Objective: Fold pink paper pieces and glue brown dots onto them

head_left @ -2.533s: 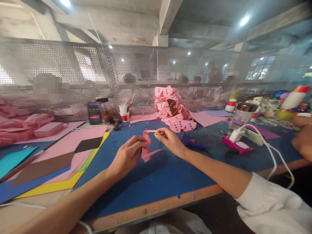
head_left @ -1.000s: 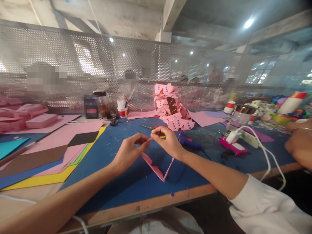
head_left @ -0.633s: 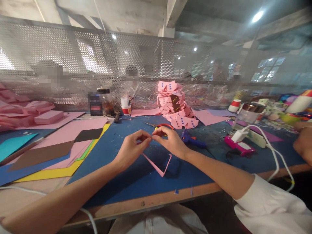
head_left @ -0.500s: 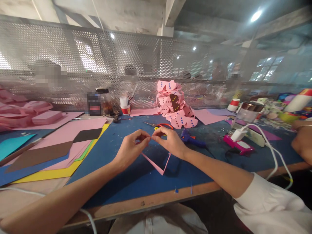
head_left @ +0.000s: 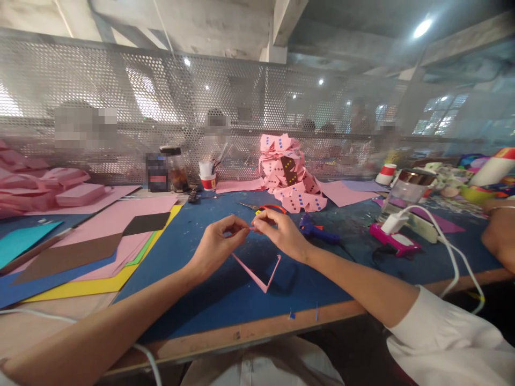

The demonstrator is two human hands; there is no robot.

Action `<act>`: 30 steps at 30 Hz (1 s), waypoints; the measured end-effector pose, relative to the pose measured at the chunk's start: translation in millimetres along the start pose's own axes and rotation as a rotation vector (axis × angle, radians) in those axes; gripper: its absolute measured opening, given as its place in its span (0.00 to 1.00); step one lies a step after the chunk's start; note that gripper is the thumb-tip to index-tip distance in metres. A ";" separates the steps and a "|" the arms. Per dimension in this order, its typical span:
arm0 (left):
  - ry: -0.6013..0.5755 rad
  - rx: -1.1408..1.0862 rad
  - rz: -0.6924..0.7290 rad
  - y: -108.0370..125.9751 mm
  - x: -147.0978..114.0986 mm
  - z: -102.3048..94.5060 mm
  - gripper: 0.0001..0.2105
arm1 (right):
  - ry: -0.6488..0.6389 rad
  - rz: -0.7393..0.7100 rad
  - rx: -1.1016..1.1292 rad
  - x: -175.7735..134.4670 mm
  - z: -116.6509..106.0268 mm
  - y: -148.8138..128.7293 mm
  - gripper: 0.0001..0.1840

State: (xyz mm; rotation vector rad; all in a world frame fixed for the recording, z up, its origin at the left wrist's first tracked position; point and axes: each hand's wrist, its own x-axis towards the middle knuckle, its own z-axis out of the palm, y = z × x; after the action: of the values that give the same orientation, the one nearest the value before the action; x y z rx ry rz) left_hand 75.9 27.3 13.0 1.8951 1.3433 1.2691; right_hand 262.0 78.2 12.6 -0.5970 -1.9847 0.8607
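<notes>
Your left hand (head_left: 219,245) and right hand (head_left: 282,237) are covering the top of the pink strip (head_left: 254,278), so the pinched part is barely showing. Both are meeting tip to tip, thumbs and fingers drawn into a tight pinch on it. Below, the strip is hanging over the blue counter (head_left: 209,311) as a thin, sharp V; whether its corner is touching isn't showing clearly.

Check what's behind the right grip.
Scissors: blades and part of the red-and-yellow handles show just beyond the right grip, which covers the rest. Farther back, a dotted pink pile.
</notes>
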 end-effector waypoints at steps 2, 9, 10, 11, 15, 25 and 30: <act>0.000 -0.001 0.006 1.5 -1.1 0.2 0.06 | -0.026 0.061 0.094 1.7 -0.7 2.5 0.10; 0.001 0.027 0.022 2.6 -4.0 0.3 0.07 | -0.084 0.127 0.128 2.6 0.8 1.4 0.10; 0.004 0.034 0.021 2.1 -3.8 0.1 0.07 | -0.073 0.116 0.111 1.9 1.2 0.2 0.10; 0.008 0.039 0.019 1.5 -3.7 -0.1 0.07 | -0.059 0.097 0.088 1.3 1.5 -0.8 0.10; 0.014 0.042 0.019 0.2 -2.8 -0.3 0.06 | -0.023 -0.007 -0.026 -0.9 3.1 -1.6 0.08; -0.010 0.023 0.004 -0.9 -1.2 0.8 0.07 | 0.008 -0.216 -0.315 -2.7 4.9 0.0 0.02; -0.024 -0.018 -0.029 -0.9 -1.7 0.9 0.08 | 0.001 -0.273 -0.460 -3.4 4.4 0.5 0.04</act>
State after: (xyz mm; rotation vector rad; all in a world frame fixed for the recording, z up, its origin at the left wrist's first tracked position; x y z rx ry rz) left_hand 76.1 26.3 11.1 1.8670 1.3378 1.2362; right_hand 260.1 74.7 8.8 -0.5598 -2.2133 0.2350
